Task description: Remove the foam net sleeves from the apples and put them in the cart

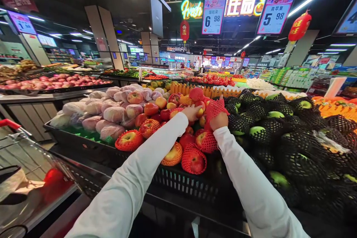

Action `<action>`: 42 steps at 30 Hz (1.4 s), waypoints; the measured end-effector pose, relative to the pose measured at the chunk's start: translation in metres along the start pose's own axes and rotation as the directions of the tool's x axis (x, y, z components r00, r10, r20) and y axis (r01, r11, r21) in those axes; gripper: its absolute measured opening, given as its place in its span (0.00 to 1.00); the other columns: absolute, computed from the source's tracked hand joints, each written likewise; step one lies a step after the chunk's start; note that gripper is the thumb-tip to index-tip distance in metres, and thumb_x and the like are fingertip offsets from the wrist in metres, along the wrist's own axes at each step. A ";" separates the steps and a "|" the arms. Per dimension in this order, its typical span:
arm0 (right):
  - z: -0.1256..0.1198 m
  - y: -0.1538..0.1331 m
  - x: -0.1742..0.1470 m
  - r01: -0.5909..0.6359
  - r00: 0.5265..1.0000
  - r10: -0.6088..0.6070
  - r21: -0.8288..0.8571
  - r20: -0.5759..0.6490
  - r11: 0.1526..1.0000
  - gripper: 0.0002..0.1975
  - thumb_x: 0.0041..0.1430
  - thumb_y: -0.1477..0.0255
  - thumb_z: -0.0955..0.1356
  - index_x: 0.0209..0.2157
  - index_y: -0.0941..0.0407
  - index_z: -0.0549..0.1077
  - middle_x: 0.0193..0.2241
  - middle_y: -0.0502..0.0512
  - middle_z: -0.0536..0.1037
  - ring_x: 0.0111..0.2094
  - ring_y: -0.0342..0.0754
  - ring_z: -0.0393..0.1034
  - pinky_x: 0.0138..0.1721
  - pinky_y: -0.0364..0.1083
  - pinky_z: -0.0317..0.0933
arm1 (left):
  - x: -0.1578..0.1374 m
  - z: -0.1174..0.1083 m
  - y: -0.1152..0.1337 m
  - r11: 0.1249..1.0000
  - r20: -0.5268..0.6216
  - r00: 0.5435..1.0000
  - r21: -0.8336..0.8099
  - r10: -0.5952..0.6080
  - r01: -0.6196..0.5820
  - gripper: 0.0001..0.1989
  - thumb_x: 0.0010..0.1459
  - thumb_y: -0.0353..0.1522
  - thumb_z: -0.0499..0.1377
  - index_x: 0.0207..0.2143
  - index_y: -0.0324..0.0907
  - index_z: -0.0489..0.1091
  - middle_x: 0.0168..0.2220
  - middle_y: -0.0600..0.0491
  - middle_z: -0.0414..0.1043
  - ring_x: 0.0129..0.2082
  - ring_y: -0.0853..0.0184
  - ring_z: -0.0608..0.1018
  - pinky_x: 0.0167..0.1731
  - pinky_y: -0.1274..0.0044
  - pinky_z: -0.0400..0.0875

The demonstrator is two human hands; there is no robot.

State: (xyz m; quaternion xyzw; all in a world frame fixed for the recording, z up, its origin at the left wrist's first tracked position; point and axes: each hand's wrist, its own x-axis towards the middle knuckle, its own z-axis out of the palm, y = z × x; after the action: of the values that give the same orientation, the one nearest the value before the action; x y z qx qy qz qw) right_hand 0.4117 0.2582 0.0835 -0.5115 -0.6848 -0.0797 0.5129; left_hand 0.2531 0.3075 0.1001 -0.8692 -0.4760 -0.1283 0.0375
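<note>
My left hand [192,112] reaches into the middle of the apple pile, its fingers bent over a yellow-red apple [200,112]. Close by on the right, my right hand [219,122] grips a red foam fruit net [216,108]; the net covers most of the fingers, and whether fruit is inside is hidden. Around both hands lie red apples, some bare and some in red or orange foam nets, such as a netted apple [194,160] at the front. They sit in a black slotted crate [184,182].
Wrapped pale pink fruit [111,108] fills the left of the display. Green fruit in black nets [258,131] is heaped on the right. A shopping cart [36,145] stands at the lower left. Price screens [214,13] hang overhead.
</note>
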 end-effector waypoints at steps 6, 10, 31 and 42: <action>-0.003 -0.004 0.002 -0.014 0.996 0.014 -0.004 0.088 1.000 0.25 0.58 0.68 0.65 0.56 0.61 0.71 0.66 0.67 0.54 0.61 0.62 0.60 0.62 0.62 0.53 | 0.011 0.006 -0.007 0.996 -0.046 0.999 -0.088 -0.026 0.021 0.31 0.51 0.31 0.65 0.57 0.37 0.60 0.55 0.38 0.64 0.54 0.52 0.73 0.54 0.65 0.67; -0.006 -0.007 0.002 -0.030 0.986 0.031 -0.013 0.166 0.999 0.27 0.57 0.69 0.67 0.58 0.61 0.69 0.68 0.67 0.48 0.61 0.63 0.61 0.61 0.61 0.55 | 0.007 -0.004 -0.002 0.967 -0.170 0.980 -0.246 -0.107 0.063 0.24 0.60 0.36 0.59 0.55 0.35 0.57 0.52 0.37 0.66 0.54 0.55 0.73 0.54 0.65 0.68; 0.002 -0.001 0.002 0.187 0.977 -0.175 0.104 -0.120 0.977 0.47 0.44 0.49 0.72 0.60 0.64 0.62 0.57 0.70 0.68 0.60 0.61 0.61 0.64 0.60 0.52 | 0.002 -0.016 0.020 0.102 -0.238 0.971 -0.967 -0.029 -0.234 0.27 0.54 0.49 0.61 0.44 0.35 0.70 0.43 0.48 0.73 0.50 0.59 0.72 0.54 0.71 0.62; 0.004 0.015 0.004 0.228 0.973 -0.229 -0.016 -0.017 0.973 0.29 0.47 0.59 0.72 0.50 0.59 0.73 0.53 0.64 0.73 0.57 0.59 0.65 0.62 0.60 0.56 | 0.001 -0.013 0.019 0.211 -0.208 0.964 -0.947 0.169 -0.241 0.26 0.54 0.49 0.62 0.45 0.37 0.70 0.47 0.45 0.71 0.51 0.59 0.72 0.56 0.68 0.60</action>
State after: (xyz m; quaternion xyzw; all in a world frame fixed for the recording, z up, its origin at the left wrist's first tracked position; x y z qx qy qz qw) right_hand 0.4213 0.2698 0.0787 -0.4320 -0.7338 -0.1475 0.5031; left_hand 0.2673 0.2956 0.1140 -0.7579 -0.1758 -0.4128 -0.4736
